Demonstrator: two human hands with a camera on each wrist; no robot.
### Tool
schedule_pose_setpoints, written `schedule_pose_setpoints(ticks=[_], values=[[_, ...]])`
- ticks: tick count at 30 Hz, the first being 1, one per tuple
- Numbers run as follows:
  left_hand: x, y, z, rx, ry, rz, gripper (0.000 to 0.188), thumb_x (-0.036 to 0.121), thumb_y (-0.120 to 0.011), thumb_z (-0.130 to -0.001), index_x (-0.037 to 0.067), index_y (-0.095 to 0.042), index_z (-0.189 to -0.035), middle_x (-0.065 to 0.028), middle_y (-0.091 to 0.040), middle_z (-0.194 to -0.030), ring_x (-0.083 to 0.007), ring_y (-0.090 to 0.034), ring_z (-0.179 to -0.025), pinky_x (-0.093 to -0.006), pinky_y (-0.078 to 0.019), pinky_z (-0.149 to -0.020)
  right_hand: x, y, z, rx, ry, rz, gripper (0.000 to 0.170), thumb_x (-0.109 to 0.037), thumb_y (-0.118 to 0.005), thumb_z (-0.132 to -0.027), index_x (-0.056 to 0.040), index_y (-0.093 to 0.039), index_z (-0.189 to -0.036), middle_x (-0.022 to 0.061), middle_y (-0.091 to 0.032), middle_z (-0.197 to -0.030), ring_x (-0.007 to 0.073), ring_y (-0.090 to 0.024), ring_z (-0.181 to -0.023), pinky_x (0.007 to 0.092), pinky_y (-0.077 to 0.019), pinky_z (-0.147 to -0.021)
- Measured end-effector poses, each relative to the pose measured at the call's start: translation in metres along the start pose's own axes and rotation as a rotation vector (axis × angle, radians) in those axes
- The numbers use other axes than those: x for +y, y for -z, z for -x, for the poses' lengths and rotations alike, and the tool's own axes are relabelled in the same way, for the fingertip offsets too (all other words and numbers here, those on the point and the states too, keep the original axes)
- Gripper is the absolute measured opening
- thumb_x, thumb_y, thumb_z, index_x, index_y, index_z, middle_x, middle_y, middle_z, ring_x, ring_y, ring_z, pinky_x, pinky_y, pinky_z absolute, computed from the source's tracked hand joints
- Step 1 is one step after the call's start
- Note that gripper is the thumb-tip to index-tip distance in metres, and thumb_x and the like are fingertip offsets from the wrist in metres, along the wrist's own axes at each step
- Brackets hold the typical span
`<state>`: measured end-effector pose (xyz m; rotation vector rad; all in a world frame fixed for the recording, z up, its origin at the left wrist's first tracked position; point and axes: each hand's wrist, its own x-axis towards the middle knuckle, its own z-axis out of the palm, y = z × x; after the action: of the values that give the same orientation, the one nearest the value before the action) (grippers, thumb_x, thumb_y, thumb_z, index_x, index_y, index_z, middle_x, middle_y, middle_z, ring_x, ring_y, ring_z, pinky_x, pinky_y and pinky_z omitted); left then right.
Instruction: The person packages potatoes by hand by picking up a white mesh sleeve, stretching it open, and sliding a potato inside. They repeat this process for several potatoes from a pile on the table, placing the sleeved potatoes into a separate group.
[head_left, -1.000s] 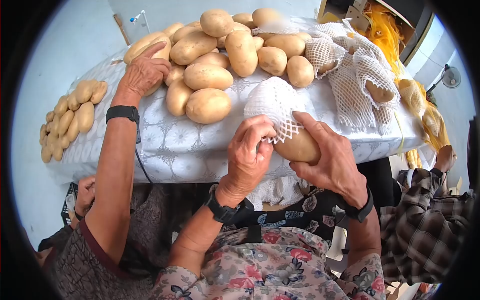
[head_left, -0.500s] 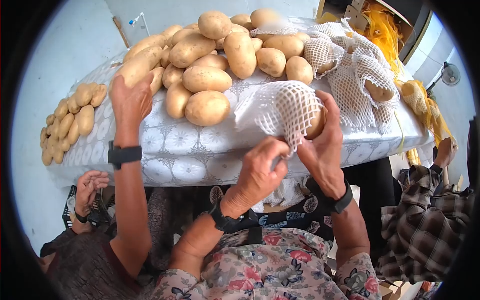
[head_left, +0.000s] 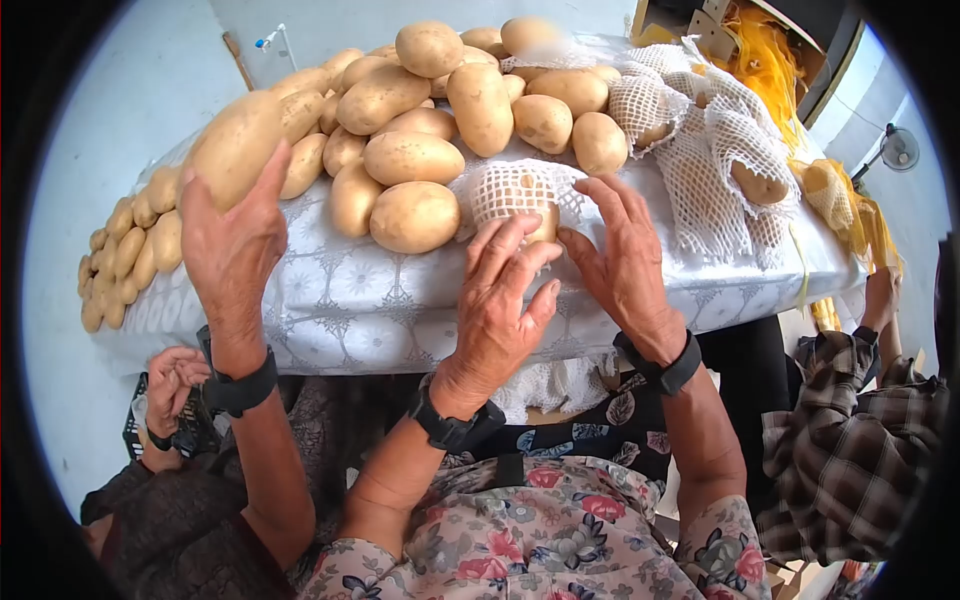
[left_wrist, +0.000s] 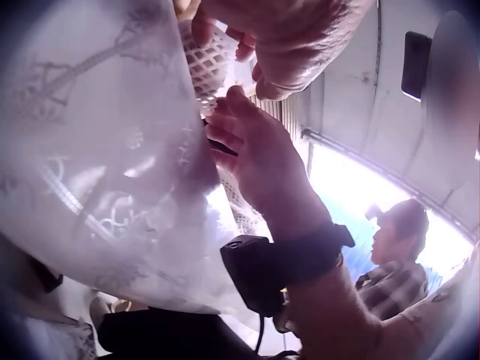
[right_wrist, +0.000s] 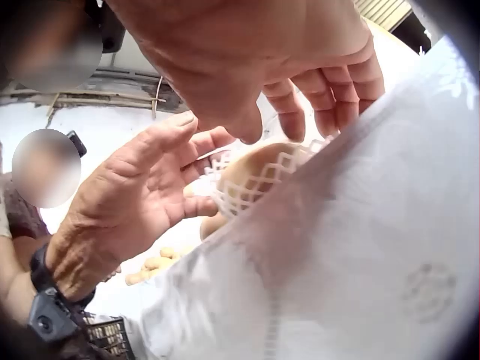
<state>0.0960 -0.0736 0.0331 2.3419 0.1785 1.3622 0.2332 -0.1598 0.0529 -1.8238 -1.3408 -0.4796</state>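
Observation:
A potato in a white foam net (head_left: 512, 190) lies on the table near its front edge, beside the bare potatoes (head_left: 412, 215). My left hand (head_left: 495, 305) rests its slightly bent fingertips at the near side of the netted potato. On the right, my right hand (head_left: 628, 270) is open, thumb and fingers spread beside the net; whether they touch it is unclear. In the right wrist view the net (right_wrist: 255, 180) wraps the potato between my right hand (right_wrist: 262, 60) and my left hand (right_wrist: 135, 195). The left wrist view shows the net (left_wrist: 206, 64) partly behind my left hand (left_wrist: 300, 37).
Bare potatoes (head_left: 480, 110) are piled at the back. Netted potatoes (head_left: 725, 160) and yellow netting (head_left: 765, 60) lie to the right. At left, another person's hand (head_left: 235, 250) holds a large potato (head_left: 240, 150) near a smaller pile (head_left: 130, 240). A plaid-sleeved person (head_left: 860, 450) sits right.
The netted potato has come down onto the table, further left, and my right hand has let go of it. The neighbour's hand has lifted a large potato and moved left.

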Motion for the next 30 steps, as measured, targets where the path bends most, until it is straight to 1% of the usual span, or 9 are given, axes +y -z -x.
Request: schedule_pose_setpoints(ticks=[2,5,8,11,18,21,23,25,30], values=[[-0.004,-0.002,0.002,0.030,0.019,0.097,0.029,0.001,-0.065,-0.074,0.005,-0.059,-0.102,-0.0120,-0.055,-0.117,-0.0321,-0.052,-0.108,-0.0412,-0.0419,-0.094,0.000,0.001,0.002,-0.167,-0.221,-0.265,0.035,-0.006,-0.067,-0.075,-0.0061,-0.057,-0.109,0.0134,-0.062,-0.097,0.0310,-0.061,-0.088,0.0386,-0.0486,-0.074],[-0.007,-0.002,0.005,0.062,0.102,0.226,0.031,-0.002,-0.065,-0.071,0.006,-0.059,-0.100,-0.0111,-0.055,-0.115,-0.0319,-0.052,-0.106,-0.0410,-0.0431,-0.093,0.001,0.001,0.005,-0.210,-0.265,-0.193,0.039,-0.003,-0.065,-0.075,-0.0069,-0.055,-0.112,0.0140,-0.063,-0.093,0.0310,-0.061,-0.081,0.0368,-0.0491,-0.071],[-0.009,0.000,0.007,0.051,0.106,0.188,0.026,-0.002,-0.064,-0.073,0.006,-0.060,-0.097,-0.0107,-0.057,-0.111,-0.0308,-0.054,-0.104,-0.0400,-0.0442,-0.091,-0.005,0.014,-0.005,0.082,-0.167,-0.022,0.032,-0.003,-0.067,-0.077,-0.0041,-0.058,-0.108,0.0126,-0.064,-0.085,0.0261,-0.062,-0.078,0.0333,-0.0498,-0.071],[-0.008,0.001,0.001,0.011,-0.025,0.110,0.020,0.002,-0.064,-0.076,0.005,-0.060,-0.095,-0.0113,-0.059,-0.107,-0.0290,-0.055,-0.100,-0.0382,-0.0454,-0.088,-0.002,0.004,-0.024,0.186,0.096,-0.041,0.023,-0.001,-0.062,-0.073,-0.0059,-0.061,-0.096,0.0137,-0.061,-0.078,0.0309,-0.060,-0.078,0.0392,-0.0486,-0.069],[-0.009,0.008,0.006,0.125,0.125,0.051,0.021,0.006,-0.063,-0.078,0.004,-0.061,-0.099,-0.0136,-0.057,-0.111,-0.0286,-0.056,-0.097,-0.0373,-0.0452,-0.085,-0.022,0.011,0.033,-0.417,0.228,-0.160,0.019,-0.002,-0.062,-0.070,-0.0064,-0.060,-0.088,0.0102,-0.061,-0.079,0.0311,-0.059,-0.079,0.0411,-0.0469,-0.069],[-0.013,0.007,0.002,0.056,0.040,-0.060,0.024,0.007,-0.063,-0.076,0.005,-0.060,-0.100,-0.0124,-0.056,-0.113,-0.0303,-0.054,-0.100,-0.0397,-0.0424,-0.089,-0.023,0.031,0.025,-0.164,-0.040,-0.301,0.029,0.000,-0.064,-0.068,-0.0054,-0.059,-0.096,0.0104,-0.062,-0.088,0.0313,-0.058,-0.090,0.0398,-0.0472,-0.077],[-0.011,0.004,0.002,0.041,0.024,-0.063,0.025,0.007,-0.063,-0.076,0.005,-0.060,-0.100,-0.0116,-0.056,-0.113,-0.0313,-0.053,-0.102,-0.0411,-0.0406,-0.091,-0.028,0.046,-0.014,-0.035,0.087,-0.081,0.042,0.001,-0.063,-0.068,-0.0057,-0.056,-0.109,0.0141,-0.060,-0.101,0.0332,-0.058,-0.094,0.0388,-0.0467,-0.082],[-0.006,0.002,0.001,0.055,0.028,-0.056,0.024,0.006,-0.063,-0.076,0.005,-0.059,-0.099,-0.0117,-0.056,-0.112,-0.0315,-0.053,-0.102,-0.0408,-0.0406,-0.092,-0.014,0.025,-0.032,0.012,0.241,0.094,0.032,0.000,-0.062,-0.070,-0.0054,-0.058,-0.101,0.0146,-0.061,-0.093,0.0337,-0.059,-0.087,0.0387,-0.0468,-0.079],[-0.024,0.009,0.006,0.070,0.068,-0.020,0.025,0.003,-0.063,-0.074,0.005,-0.059,-0.099,-0.0123,-0.056,-0.112,-0.0308,-0.054,-0.102,-0.0396,-0.0424,-0.091,-0.006,0.006,-0.012,-0.175,0.148,-0.069,0.016,0.000,-0.061,-0.071,-0.0049,-0.059,-0.086,0.0130,-0.059,-0.077,0.0325,-0.058,-0.078,0.0402,-0.0457,-0.072]])
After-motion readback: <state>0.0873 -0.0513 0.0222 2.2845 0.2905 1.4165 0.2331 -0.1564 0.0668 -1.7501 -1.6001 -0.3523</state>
